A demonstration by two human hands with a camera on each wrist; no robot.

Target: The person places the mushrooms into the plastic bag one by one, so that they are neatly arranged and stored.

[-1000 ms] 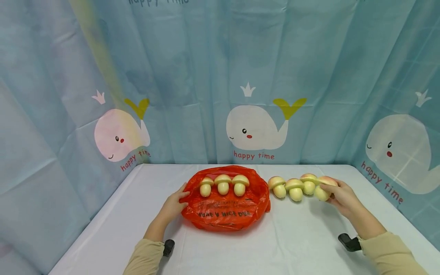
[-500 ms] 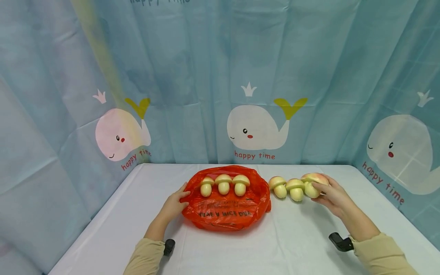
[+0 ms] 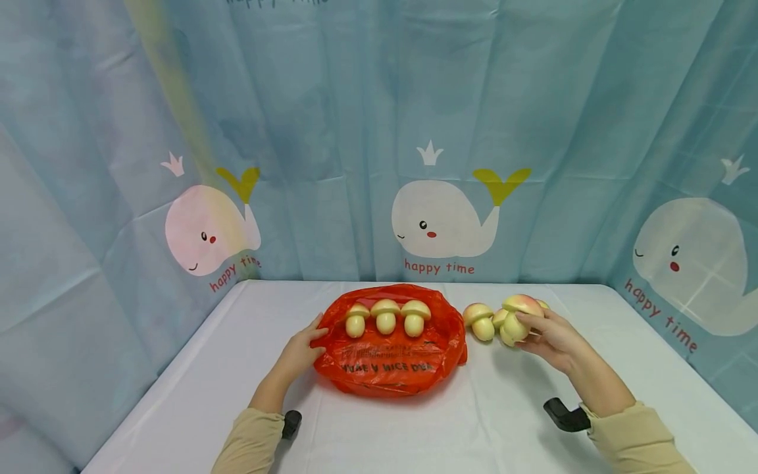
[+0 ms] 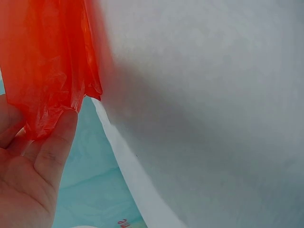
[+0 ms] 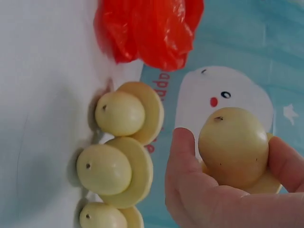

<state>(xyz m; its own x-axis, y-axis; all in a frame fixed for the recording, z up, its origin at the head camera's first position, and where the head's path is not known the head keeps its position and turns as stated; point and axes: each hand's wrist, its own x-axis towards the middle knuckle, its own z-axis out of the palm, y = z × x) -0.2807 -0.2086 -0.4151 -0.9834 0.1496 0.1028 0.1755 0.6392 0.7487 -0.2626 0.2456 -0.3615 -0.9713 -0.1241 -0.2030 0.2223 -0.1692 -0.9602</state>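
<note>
My left hand (image 3: 299, 349) holds the left edge of a red plastic bag (image 3: 385, 383), with fingers (image 4: 56, 147) on both sides of the film in the left wrist view. The bag's mouth is spread wide, and three pale toy mushrooms (image 3: 385, 317) lie inside in a row. To the right, my right hand (image 3: 556, 341) grips another toy mushroom (image 5: 232, 147) by its stem, its pinkish cap facing away from me. It is raised off the table, overlapping the mushrooms behind it in the head view. Three more mushrooms (image 5: 105, 168) lie in a line beside the bag.
A white-covered table (image 3: 414, 434) carries everything. Behind it hangs a blue curtain (image 3: 331, 217) printed with whales, meeting the table's back edge. Black wrist mounts (image 3: 565, 416) stick out from both forearms.
My right hand has carried its mushroom leftward, past the far-right mushroom and toward the bag. My left hand has kept its place on the bag.
</note>
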